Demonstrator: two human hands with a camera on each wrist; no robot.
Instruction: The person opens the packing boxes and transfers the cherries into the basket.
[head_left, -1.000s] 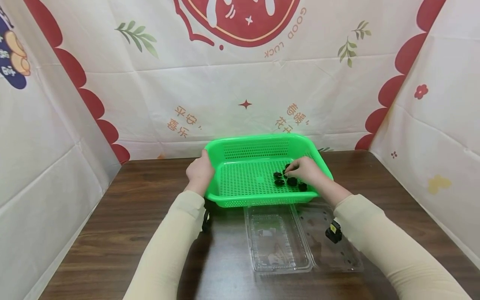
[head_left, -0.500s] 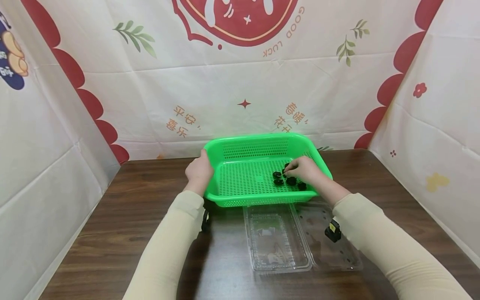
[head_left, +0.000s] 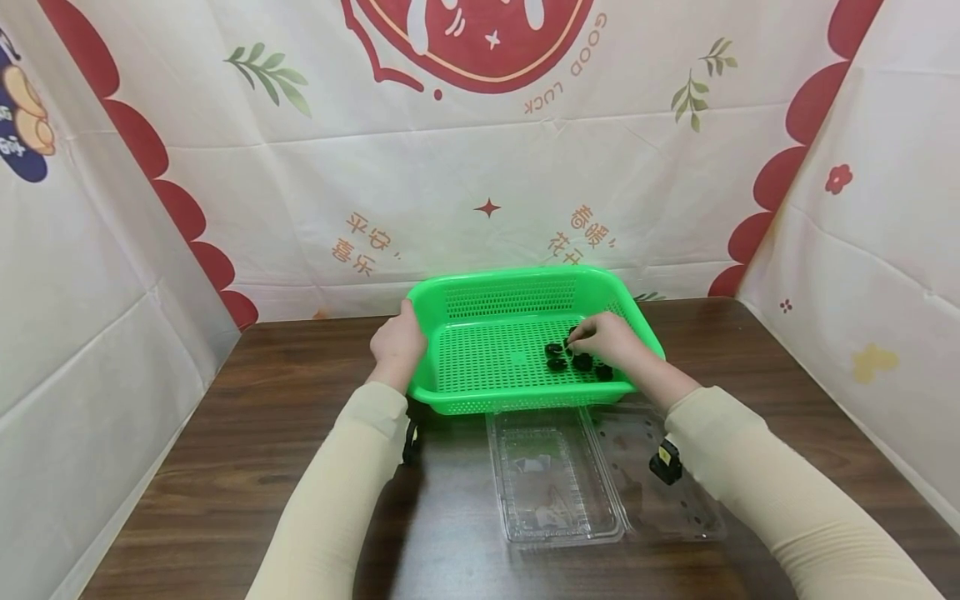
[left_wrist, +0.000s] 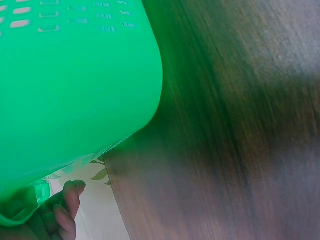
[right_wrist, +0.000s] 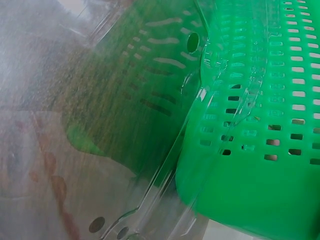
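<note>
A green plastic basket [head_left: 480, 358] with slotted walls and floor stands on the table. My left hand [head_left: 399, 342] grips its left rim, thumb on top; in the left wrist view, curled fingers [left_wrist: 70, 207] show past the basket's wall. Several small, glossy black round pieces [head_left: 582, 362] lie at the basket's right side; they look like dark fruit, but their kind is unclear. Reaching in over the right rim, my right hand [head_left: 606, 337] pinches one small black piece [head_left: 568, 350] with thumb and forefinger, and partly hides it. The right wrist view does not show the right hand.
In front of the basket, a clear plastic clamshell box [head_left: 558, 492] lies unfolded, its holed lid [head_left: 652, 475] on the right under my right forearm. Brown wooden tabletop [head_left: 247, 433] surrounds them. A printed white cloth [head_left: 420, 167] hangs behind and at both sides.
Almost nothing moves. The view shifts very slightly; both hands keep their places on the basket and at the black pieces.
</note>
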